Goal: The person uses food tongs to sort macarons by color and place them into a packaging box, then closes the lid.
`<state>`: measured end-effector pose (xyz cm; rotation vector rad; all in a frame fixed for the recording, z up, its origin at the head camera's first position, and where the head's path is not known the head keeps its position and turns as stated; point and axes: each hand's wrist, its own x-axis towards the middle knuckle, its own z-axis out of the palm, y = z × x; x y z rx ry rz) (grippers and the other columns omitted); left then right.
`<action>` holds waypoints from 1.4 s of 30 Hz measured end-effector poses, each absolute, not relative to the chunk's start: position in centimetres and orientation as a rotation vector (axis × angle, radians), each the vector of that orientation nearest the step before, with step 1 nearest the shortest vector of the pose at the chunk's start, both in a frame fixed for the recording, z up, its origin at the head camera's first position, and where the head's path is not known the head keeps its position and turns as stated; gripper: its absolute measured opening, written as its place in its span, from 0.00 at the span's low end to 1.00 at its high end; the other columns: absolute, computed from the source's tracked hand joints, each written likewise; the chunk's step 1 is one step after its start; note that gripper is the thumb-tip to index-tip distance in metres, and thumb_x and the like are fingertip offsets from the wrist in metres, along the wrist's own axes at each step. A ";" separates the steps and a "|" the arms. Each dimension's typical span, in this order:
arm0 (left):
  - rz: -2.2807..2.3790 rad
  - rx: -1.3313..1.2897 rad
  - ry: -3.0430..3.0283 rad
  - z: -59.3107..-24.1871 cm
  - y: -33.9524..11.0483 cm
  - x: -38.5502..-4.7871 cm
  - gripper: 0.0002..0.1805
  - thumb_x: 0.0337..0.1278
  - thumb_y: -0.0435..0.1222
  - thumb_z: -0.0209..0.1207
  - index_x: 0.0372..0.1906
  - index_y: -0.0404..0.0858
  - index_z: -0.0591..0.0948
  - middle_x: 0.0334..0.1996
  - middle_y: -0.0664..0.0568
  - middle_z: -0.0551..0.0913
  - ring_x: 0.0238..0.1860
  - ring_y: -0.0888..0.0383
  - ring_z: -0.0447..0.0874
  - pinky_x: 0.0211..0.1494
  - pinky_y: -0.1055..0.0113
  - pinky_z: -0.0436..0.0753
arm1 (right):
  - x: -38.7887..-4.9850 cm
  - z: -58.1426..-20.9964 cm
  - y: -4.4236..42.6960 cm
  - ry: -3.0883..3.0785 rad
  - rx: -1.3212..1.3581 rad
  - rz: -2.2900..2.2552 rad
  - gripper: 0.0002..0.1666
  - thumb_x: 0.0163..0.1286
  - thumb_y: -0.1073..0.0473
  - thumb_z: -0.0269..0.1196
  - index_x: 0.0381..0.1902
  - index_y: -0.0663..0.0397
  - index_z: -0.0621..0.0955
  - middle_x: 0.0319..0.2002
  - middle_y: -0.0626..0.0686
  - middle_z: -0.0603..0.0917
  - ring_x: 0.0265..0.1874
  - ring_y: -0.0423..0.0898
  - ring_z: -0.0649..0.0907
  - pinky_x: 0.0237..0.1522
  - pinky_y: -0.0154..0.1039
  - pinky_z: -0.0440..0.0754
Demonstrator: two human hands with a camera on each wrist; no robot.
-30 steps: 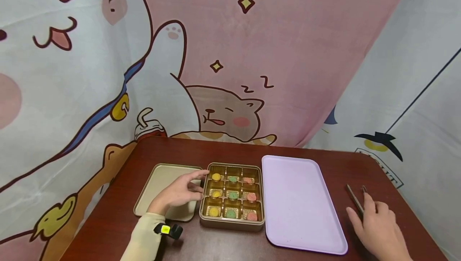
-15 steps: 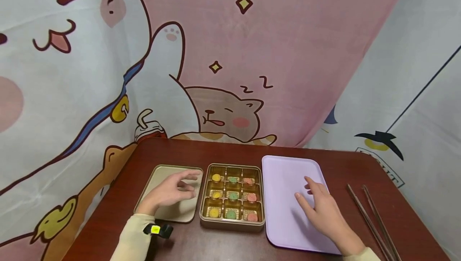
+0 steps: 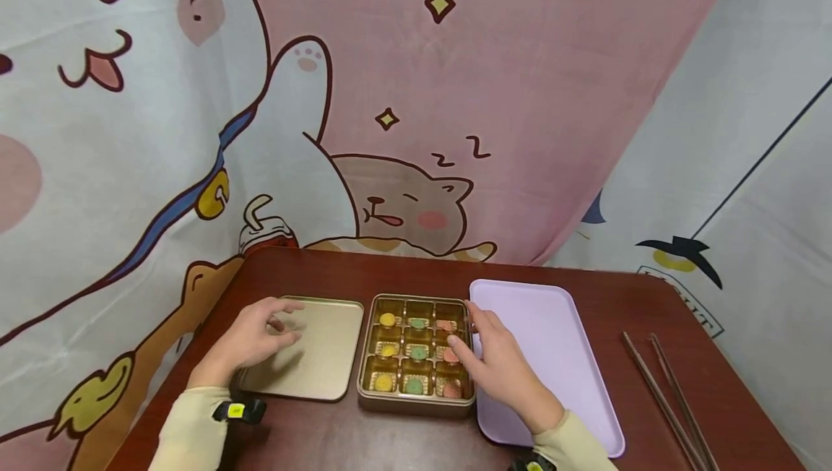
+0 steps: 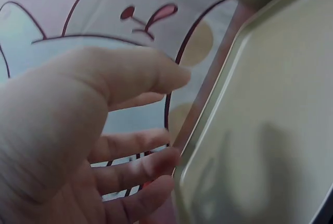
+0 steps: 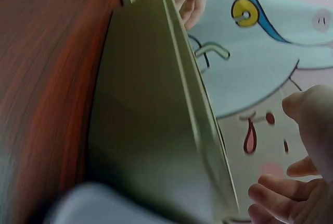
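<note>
My left hand [image 3: 256, 334] hovers over the left edge of a flat gold tin lid [image 3: 325, 348], fingers loosely bent and holding nothing. In the left wrist view, the same lid [image 4: 281, 104] lies beside the thumb and fingers. Over the right side of a gold tin [image 3: 416, 404] is my right hand [image 3: 503, 363], its thumb and fingers spread apart. Its divided insert holds small yellow, green and pink round pieces, one colour per column; the hand partly covers the pink column. The right wrist view shows the tin's side wall [image 5: 151, 104]; contact cannot be told.
A lilac tray [image 3: 552, 363] lies right of the tin, partly under my right arm. Farther right are long metal tweezers [image 3: 676, 399] with their tips apart. A printed cloth [image 3: 520, 95] hangs behind the dark red table [image 3: 312, 435].
My right hand has left the tweezers and crossed leftward over the tray to the tin. My left hand has drawn back leftward from the tin's left side to the lid's left edge.
</note>
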<state>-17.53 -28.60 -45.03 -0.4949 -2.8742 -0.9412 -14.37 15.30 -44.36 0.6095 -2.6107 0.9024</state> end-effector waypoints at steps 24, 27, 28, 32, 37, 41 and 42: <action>-0.663 -0.416 -2.977 -48.0 -32.5 -17.2 0.24 0.59 0.40 0.74 0.60 0.37 0.86 0.44 0.46 0.83 0.42 0.52 0.82 0.43 0.54 0.84 | -14.1 -43.2 6.4 -2.738 0.725 1.106 0.46 0.76 0.43 0.62 0.81 0.62 0.63 0.63 0.59 0.79 0.61 0.55 0.81 0.64 0.55 0.82; -0.626 -0.402 -2.993 -48.2 -32.6 -17.4 0.20 0.61 0.33 0.71 0.58 0.35 0.86 0.42 0.47 0.85 0.43 0.50 0.83 0.46 0.49 0.86 | -14.0 -43.2 6.4 -2.735 0.724 1.103 0.46 0.76 0.43 0.63 0.81 0.62 0.63 0.61 0.58 0.80 0.59 0.55 0.82 0.62 0.55 0.83; -0.617 -0.397 -3.000 -48.2 -32.6 -17.5 0.19 0.61 0.30 0.70 0.57 0.34 0.86 0.41 0.47 0.85 0.42 0.50 0.83 0.46 0.48 0.86 | -14.0 -43.1 6.4 -2.734 0.723 1.104 0.46 0.76 0.42 0.62 0.81 0.62 0.63 0.61 0.58 0.80 0.58 0.55 0.82 0.61 0.55 0.83; -0.597 -0.398 -3.009 -48.3 -32.5 -17.8 0.17 0.61 0.24 0.65 0.55 0.31 0.85 0.39 0.47 0.86 0.39 0.51 0.82 0.43 0.51 0.85 | -14.0 -43.1 6.7 -2.721 0.733 1.120 0.46 0.76 0.43 0.63 0.80 0.64 0.63 0.58 0.57 0.81 0.55 0.56 0.83 0.59 0.55 0.83; -0.567 -0.423 -2.983 -48.3 -32.3 -17.7 0.16 0.63 0.24 0.62 0.55 0.28 0.83 0.44 0.40 0.88 0.44 0.46 0.87 0.47 0.47 0.88 | -14.1 -43.2 6.9 -2.701 0.754 1.116 0.45 0.76 0.45 0.63 0.78 0.68 0.64 0.56 0.57 0.82 0.52 0.55 0.83 0.59 0.55 0.82; -0.547 -0.422 -2.975 -48.4 -32.3 -17.6 0.16 0.64 0.23 0.62 0.57 0.26 0.82 0.49 0.35 0.87 0.48 0.42 0.88 0.50 0.44 0.88 | -14.1 -43.2 7.1 -2.692 0.763 1.109 0.45 0.76 0.45 0.63 0.78 0.69 0.65 0.55 0.58 0.82 0.51 0.55 0.82 0.59 0.55 0.81; -0.547 -0.414 -2.977 -48.4 -32.3 -17.6 0.17 0.65 0.23 0.62 0.57 0.26 0.82 0.49 0.35 0.88 0.48 0.43 0.88 0.50 0.44 0.88 | -14.1 -43.2 7.1 -2.692 0.763 1.108 0.45 0.76 0.45 0.63 0.78 0.69 0.65 0.55 0.58 0.82 0.51 0.55 0.82 0.59 0.55 0.81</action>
